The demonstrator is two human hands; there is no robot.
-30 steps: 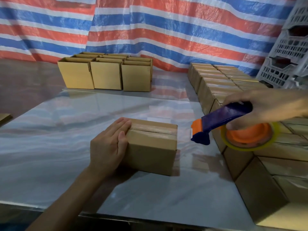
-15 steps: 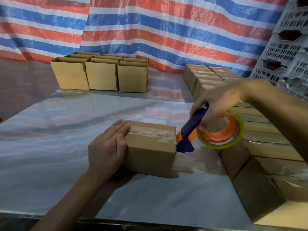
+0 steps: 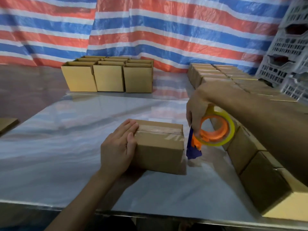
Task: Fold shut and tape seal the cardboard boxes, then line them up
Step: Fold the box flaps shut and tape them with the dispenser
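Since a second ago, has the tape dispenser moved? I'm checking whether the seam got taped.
Yes. The tape dispenser came left and down: it hung clear of the right end of the box, and is now right beside that end, nose down.

Table [image 3: 66, 147]: box [image 3: 160, 147] centre. Left hand [image 3: 118, 147] on its 9 o'clock end. Tape dispenser [image 3: 211, 130], in right hand [image 3: 198, 107], touching 3 o'clock end. Open boxes [image 3: 106, 77] 11 o'clock. Box rows [image 3: 241, 147] 1–4 o'clock.

— Behind?
— Hung with a creased tarp [image 3: 166, 30], striped red, blue and white.
— Underneath?
— Glossy pale surface [image 3: 66, 147], mirroring those stripes; metal-edged in front. Farther left, duller and brownish.
— Right corner?
— Stacked grey lattice crates [image 3: 290, 47]. Dim light overall.
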